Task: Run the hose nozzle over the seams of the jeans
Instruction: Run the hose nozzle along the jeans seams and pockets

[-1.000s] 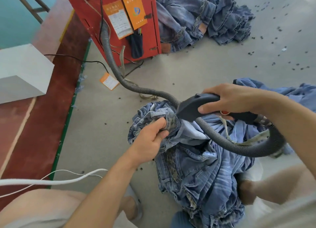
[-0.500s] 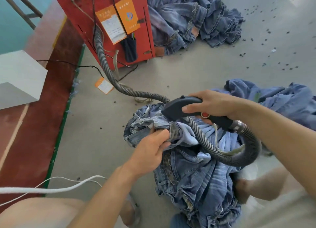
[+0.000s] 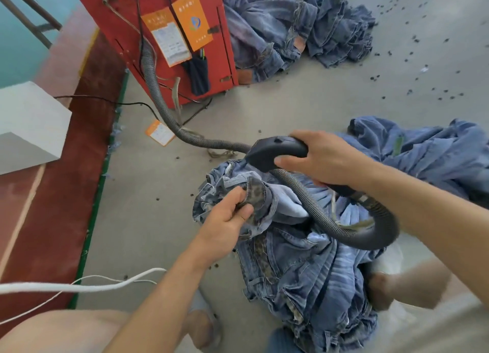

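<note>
White box [image 3: 29, 122] on far L, red machine [image 3: 169, 35] w/ gray hose [image 3: 164, 114], my L hand [image 3: 227, 220] pinches the jeans [image 3: 299, 268] on the floor, my R hand [image 3: 325, 156] wraps the black nozzle [image 3: 275, 151] just above them.

The right hand [image 3: 321, 158] grips the black hose nozzle [image 3: 275, 151], its tip touching the jeans [image 3: 299, 268] heaped on the floor [image 3: 304, 109]. The left hand [image 3: 227, 220] pinches a turned-out seam. The ribbed hose [image 3: 164, 109] runs to a red machine [image 3: 169, 35]
</note>
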Available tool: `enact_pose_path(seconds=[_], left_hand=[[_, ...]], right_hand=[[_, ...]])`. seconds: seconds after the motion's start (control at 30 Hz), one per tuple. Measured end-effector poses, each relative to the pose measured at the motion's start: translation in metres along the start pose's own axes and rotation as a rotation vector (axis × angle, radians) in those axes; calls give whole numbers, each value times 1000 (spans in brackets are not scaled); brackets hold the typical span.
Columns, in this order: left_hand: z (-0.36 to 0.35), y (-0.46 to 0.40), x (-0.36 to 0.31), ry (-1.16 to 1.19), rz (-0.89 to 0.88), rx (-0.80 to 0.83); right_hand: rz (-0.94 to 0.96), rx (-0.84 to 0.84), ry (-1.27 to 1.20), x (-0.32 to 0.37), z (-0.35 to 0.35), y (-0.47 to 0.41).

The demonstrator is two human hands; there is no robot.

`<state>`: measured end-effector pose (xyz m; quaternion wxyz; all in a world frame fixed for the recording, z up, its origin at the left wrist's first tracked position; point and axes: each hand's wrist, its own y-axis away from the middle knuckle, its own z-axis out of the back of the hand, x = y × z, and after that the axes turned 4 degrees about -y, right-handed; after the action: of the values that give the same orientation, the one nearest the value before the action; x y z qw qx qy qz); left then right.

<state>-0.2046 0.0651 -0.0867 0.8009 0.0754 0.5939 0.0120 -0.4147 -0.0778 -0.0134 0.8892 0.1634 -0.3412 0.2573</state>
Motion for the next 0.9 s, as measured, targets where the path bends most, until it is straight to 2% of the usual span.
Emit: enact_pose_path(seconds=[0.13,0.2,0.33,0.47,0.5,0.67,0.73,0.83,0.9], left_hand=[[11,-6,4,207,148,-73],[11,-7,4,247,188,-54],[6,-7,5,318,197,-12],[12,-8,3,318,177,-60],[12,-9,4,315,176,-59],[8,-9,3,291,176,-29],[11,-12,2,301,176,-76],[11,-15,0,340,215,-112],[7,-17,-3,391,243,-116]], right_hand=[[29,224,62,-4,19,10],[57,174,125,-4,2,13],[62,-53,83,0,-8,3],[107,177,162,-5,11,14],[120,184,170,-5,5,17],[73,-124,203,7,-15,9],[67,-99,251,2,-2,15],[75,28,296,2,-1,27],[67,4,309,9,-15,22]])
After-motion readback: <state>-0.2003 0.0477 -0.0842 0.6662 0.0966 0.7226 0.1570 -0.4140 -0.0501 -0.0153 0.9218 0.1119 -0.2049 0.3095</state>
